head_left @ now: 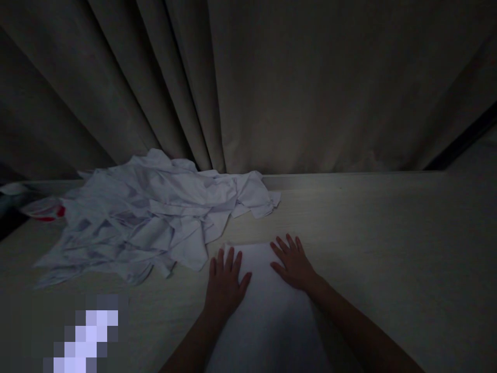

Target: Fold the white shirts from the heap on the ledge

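On the pale table [388, 248], seen from the head camera in dim light, a flat white cloth [267, 311] is spread at six o'clock, running from the near edge of the frame up toward the middle. Both hands are laid on its far end. The left hand [225, 282] is pressed flat on the cloth's left corner, fingers spread and pointing to twelve o'clock, nothing grasped. The right hand [293, 264] is set flat on the right corner, fingers fanned toward eleven o'clock, likewise released and gripping nothing. The two hands are kept apart, with a bare strip of cloth between them, and both forearms are seen coming in from six o'clock.

At ten o'clock from the hands, a crumpled heap of white clothes [155, 212] is piled on the table, its nearest fold lying just beside the left hand's fingertips; whether they touch cannot be told. At nine o'clock, beyond the heap, a small red and clear object [44, 210] is glimpsed, too dark to identify. Across twelve o'clock, a pleated grey curtain [272, 88] is hung behind the table's far edge.
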A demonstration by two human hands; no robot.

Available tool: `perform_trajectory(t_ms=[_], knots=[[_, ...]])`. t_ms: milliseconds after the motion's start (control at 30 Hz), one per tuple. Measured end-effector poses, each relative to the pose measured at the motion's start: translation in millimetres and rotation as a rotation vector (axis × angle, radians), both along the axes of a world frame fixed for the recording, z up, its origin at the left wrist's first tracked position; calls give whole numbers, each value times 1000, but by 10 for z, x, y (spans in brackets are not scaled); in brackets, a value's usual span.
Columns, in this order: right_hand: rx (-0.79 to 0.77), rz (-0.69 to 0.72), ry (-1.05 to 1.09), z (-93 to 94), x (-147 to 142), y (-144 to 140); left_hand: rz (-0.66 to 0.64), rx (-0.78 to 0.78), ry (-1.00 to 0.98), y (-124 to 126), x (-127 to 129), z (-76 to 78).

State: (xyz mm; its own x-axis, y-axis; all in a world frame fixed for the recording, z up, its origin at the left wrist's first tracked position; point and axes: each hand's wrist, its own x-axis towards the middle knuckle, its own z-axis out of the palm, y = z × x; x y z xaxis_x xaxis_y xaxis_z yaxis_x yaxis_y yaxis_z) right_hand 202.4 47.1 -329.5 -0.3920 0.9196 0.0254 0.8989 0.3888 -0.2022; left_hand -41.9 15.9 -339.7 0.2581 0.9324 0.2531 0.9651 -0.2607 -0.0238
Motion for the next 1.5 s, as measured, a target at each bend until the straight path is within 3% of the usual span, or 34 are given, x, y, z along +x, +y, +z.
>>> perform_trajectory(t_ms=[200, 367, 467, 567, 633, 733, 900, 1067, 1200, 1367, 1500], knots=[[-1, -49, -44, -72, 100, 12, 7, 15, -36, -2, 20, 2], [40, 8, -30, -161, 152, 48, 16, 10, -65, -5, 26, -5], [45, 22, -41, -86, 143, 72, 31, -2, -49, 2, 37, 82], [125, -77, -55, 72, 58, 33, 53, 14, -36, 31, 67, 248], [188, -145, -38, 139, -36, -19, -2, 33, -39, 68, 88, 316], [181, -119, -23, 101, -166, -62, -102, 24, -32, 125, 102, 254], [86, -68, -57, -97, -192, 44, -59, 21, -34, 166, 76, 4], [101, -89, -65, -118, -181, 128, -39, 1, -43, 171, 95, 77], [95, -98, -69, -110, -205, 114, -77, 42, -49, -211, 110, 156], [119, -96, -58, -107, -209, 92, -150, 22, -20, -998, 82, 13], [112, -109, -61, -111, -210, 91, -124, 6, 2, -1199, 26, -79]])
